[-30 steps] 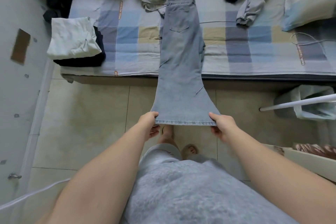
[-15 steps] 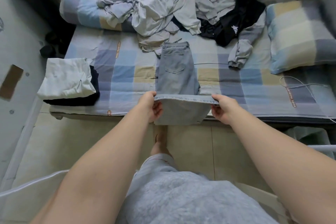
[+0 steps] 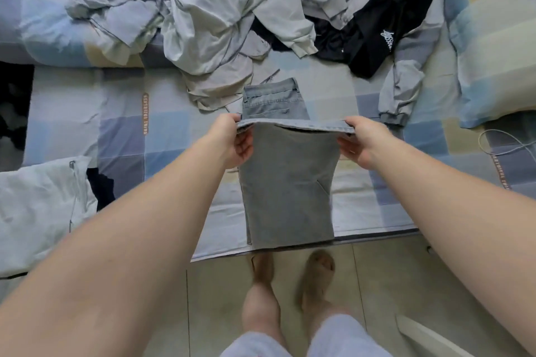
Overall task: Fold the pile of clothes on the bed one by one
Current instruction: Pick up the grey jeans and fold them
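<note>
Head-worn wide-angle camera looks steeply down, close over the bed [image 3: 121, 136]

Faded matt grey denim jeans [image 3: 287, 182], soft checked cotton bedsheet [image 3: 121, 130], crumpled pale jersey sweatshirt [image 3: 214, 3], smooth glossy beige floor tiles [image 3: 220, 307]

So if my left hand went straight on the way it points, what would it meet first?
Probably the waistband end of the jeans, lying flat just ahead of your left hand. If it passes above that, it would meet the crumpled pale sweatshirt. Height is unclear.
</note>
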The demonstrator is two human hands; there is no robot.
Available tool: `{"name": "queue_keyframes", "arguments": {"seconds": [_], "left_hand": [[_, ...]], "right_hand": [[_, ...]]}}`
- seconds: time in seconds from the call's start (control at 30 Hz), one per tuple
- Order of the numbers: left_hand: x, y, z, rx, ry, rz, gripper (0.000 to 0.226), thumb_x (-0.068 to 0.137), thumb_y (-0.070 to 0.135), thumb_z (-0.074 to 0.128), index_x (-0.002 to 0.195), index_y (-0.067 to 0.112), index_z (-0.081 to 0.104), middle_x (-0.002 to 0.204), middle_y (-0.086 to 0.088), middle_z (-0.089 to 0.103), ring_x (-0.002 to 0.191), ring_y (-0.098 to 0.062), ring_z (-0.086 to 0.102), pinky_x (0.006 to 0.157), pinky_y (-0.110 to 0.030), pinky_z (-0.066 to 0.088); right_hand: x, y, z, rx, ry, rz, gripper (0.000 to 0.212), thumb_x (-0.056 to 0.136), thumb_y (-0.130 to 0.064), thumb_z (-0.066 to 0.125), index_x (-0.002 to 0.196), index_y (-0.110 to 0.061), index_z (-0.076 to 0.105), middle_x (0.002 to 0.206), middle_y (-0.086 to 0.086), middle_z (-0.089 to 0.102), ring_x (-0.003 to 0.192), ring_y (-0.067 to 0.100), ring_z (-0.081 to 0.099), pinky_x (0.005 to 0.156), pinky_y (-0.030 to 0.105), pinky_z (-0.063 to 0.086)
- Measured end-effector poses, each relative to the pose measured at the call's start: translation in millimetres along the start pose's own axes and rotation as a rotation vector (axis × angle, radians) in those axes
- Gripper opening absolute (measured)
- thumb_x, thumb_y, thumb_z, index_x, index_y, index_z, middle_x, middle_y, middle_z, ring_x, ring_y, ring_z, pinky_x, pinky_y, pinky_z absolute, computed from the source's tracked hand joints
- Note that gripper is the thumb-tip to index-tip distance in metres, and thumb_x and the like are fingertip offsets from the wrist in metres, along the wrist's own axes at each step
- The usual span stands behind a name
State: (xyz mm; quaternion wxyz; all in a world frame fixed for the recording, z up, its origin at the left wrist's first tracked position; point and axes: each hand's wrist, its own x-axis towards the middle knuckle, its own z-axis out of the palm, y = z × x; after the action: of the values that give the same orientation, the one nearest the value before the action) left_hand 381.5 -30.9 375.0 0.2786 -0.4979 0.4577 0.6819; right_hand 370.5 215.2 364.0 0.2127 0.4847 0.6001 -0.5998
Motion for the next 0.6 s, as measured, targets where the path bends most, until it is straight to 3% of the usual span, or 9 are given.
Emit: {"name": "queue_keyframes", "arguments": {"seconds": [0.1, 0.2, 0.3, 0.37, 0.43, 0.6], "left_hand": [[51.6, 35.2, 17.8, -0.007, -0.021, -0.009, 0.027, 0.100, 0.032, 0.044, 0.083, 0.019, 0.061, 0.075, 0.004, 0.061, 0.066, -0.011, 0.050, 0.071, -0.026, 0.042], [112.9, 59.7, 33.6, -0.054, -0.061, 0.029, 0.033, 0.101, 0.041, 0.043, 0.111, 0.017, 0.064, 0.090, 0.001, 0.071, 0.082, -0.014, 0.062, 0.072, -0.030, 0.045], [171.5, 58.6, 45.0, -0.026, -0.115, 0.125, 0.052, 0.103, 0.056, 0.037, 0.139, 0.022, 0.051, 0.125, -0.001, 0.068, 0.109, -0.023, 0.066, 0.084, -0.038, 0.050], [202.4, 43.4, 48.8, 0.066, -0.129, 0.151, 0.056, 0.102, 0.061, 0.038, 0.143, 0.025, 0.051, 0.133, 0.000, 0.064, 0.120, -0.026, 0.061, 0.094, -0.042, 0.049], [224.9, 18.8, 46.3, 0.145, -0.133, 0.147, 0.056, 0.101, 0.062, 0.039, 0.143, 0.027, 0.052, 0.138, 0.002, 0.061, 0.126, -0.025, 0.057, 0.097, -0.043, 0.046], [242.6, -54.2, 24.6, 0.224, -0.054, 0.088, 0.045, 0.101, 0.057, 0.044, 0.135, 0.029, 0.056, 0.129, 0.007, 0.064, 0.117, -0.019, 0.060, 0.092, -0.039, 0.047]], "right_hand": [[54.5, -28.7, 30.2, -0.014, 0.025, -0.025, 0.021, 0.095, -0.030, 0.061, 0.113, -0.020, 0.059, 0.092, 0.004, 0.067, 0.075, 0.016, 0.064, 0.067, 0.033, 0.050], [112.4, -49.5, 61.2, 0.001, -0.027, -0.046, 0.017, 0.096, -0.033, 0.059, 0.109, -0.020, 0.058, 0.104, 0.004, 0.068, 0.084, 0.016, 0.062, 0.080, 0.037, 0.049], [166.6, -47.7, 85.8, 0.028, -0.173, -0.054, 0.042, 0.096, -0.044, 0.056, 0.133, -0.024, 0.055, 0.135, 0.001, 0.061, 0.125, 0.020, 0.054, 0.106, 0.045, 0.038], [192.7, -33.0, 92.3, 0.014, -0.234, -0.050, 0.056, 0.098, -0.052, 0.050, 0.149, -0.031, 0.042, 0.153, -0.004, 0.047, 0.145, 0.020, 0.036, 0.116, 0.049, 0.028], [213.0, -7.6, 92.2, -0.025, -0.265, -0.037, 0.056, 0.100, -0.054, 0.046, 0.152, -0.035, 0.037, 0.157, -0.008, 0.041, 0.149, 0.020, 0.028, 0.119, 0.051, 0.023], [234.7, 63.6, 68.4, -0.174, -0.259, 0.018, 0.054, 0.100, -0.053, 0.047, 0.151, -0.036, 0.038, 0.155, -0.011, 0.042, 0.147, 0.016, 0.031, 0.115, 0.046, 0.025]]}}
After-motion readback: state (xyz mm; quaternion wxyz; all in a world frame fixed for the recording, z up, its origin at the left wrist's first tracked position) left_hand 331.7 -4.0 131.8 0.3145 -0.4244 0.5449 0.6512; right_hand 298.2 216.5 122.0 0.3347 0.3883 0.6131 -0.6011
